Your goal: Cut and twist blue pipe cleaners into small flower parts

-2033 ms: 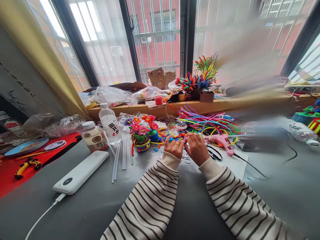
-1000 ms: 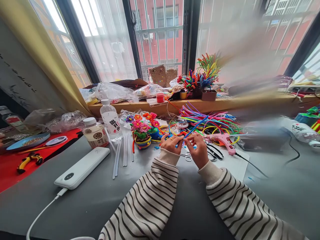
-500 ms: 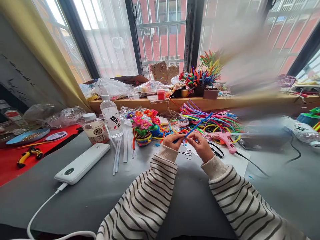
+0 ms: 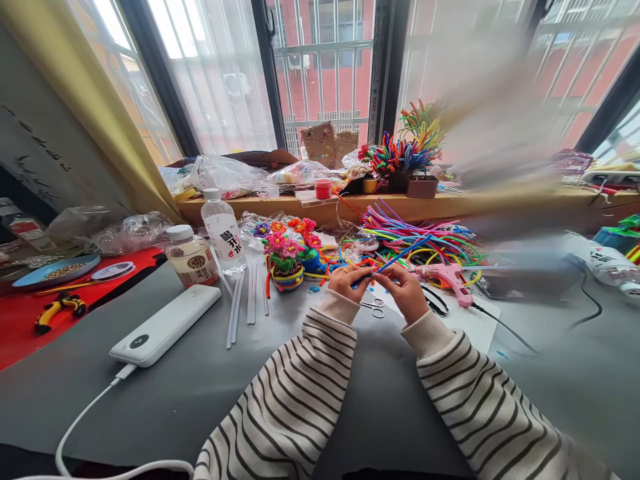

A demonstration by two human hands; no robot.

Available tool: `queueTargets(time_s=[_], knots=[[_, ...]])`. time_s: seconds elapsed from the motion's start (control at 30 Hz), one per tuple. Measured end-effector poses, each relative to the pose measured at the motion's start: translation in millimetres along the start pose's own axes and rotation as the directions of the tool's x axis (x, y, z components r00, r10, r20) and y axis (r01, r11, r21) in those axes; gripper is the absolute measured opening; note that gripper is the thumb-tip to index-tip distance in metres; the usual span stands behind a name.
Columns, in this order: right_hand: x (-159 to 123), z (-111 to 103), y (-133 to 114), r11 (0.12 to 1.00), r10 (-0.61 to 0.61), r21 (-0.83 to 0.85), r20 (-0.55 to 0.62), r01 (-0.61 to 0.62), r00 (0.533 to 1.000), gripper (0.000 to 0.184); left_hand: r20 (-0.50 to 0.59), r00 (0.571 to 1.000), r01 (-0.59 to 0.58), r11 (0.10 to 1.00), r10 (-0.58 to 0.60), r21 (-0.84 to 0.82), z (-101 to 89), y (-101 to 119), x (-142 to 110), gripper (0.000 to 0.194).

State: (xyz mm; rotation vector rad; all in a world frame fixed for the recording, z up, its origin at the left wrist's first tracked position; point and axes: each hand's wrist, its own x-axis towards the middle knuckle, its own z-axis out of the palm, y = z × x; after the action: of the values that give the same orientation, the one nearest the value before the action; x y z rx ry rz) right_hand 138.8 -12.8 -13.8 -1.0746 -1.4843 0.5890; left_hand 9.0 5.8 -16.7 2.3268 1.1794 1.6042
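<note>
Head camera: we record the left hand (image 4: 349, 284) and right hand (image 4: 406, 295), each grip pinched closed on one thin, fuzzy blue stem (image 4: 407, 253); its free length slants beyond the right grip, toward a multicoloured heap of fuzzy stems (image 4: 395, 227).

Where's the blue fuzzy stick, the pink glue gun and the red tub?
Blue fuzzy stick (image 4: 406, 253): head view, middle of its length.
Pink glue gun (image 4: 449, 274): head view, its body.
Red tub (image 4: 323, 190): head view, its side.
</note>
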Motion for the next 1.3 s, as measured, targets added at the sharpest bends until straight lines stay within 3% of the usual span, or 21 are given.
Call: queueTargets(time_s=[0.13,0.33,0.5,0.73,1.03,1.3], knots=[[-0.3,-0.1,-0.5,1.0,0.019,-0.001,-0.025,-0.019,1.0,0.025,-0.009,1.0,0.029,0.995,-0.028,0.098,-2.2,4.3,-2.1,0.021],[-0.9,0.3,1.4,1.0,0.03,-0.003,-0.04,-0.03,0.999,0.025,-0.025,0.984,-0.16,0.935,0.177,0.316,-6.2,11.0,-4.2,0.012],[-0.4,-2.0,-1.0,1.0,0.005,0.022,0.002,-0.005,1.0,0.023,-0.045,0.969,-0.212,0.915,0.241,0.343,-8.8,12.7,-3.4,0.013],[1.7,-7.6,-1.7,0.996,-0.003,0.091,0.112,-0.007,0.994,0.021,-0.026,0.987,-0.145,0.957,0.157,0.251,-10.6,11.4,-1.2,0.014],[2.1,-8.1,-1.0,0.997,0.005,0.081,0.11,-0.014,0.994,0.022,0.012,0.994,-0.105,0.97,0.105,0.219,-8.9,9.7,-2.6,0.016],[4.1,-10.3,-0.7,0.996,0.002,0.086,0.097,-0.011,0.995,0.025,0.064,0.996,0.064,0.997,-0.067,0.04,-9.5,10.6,1.4,0.014]])
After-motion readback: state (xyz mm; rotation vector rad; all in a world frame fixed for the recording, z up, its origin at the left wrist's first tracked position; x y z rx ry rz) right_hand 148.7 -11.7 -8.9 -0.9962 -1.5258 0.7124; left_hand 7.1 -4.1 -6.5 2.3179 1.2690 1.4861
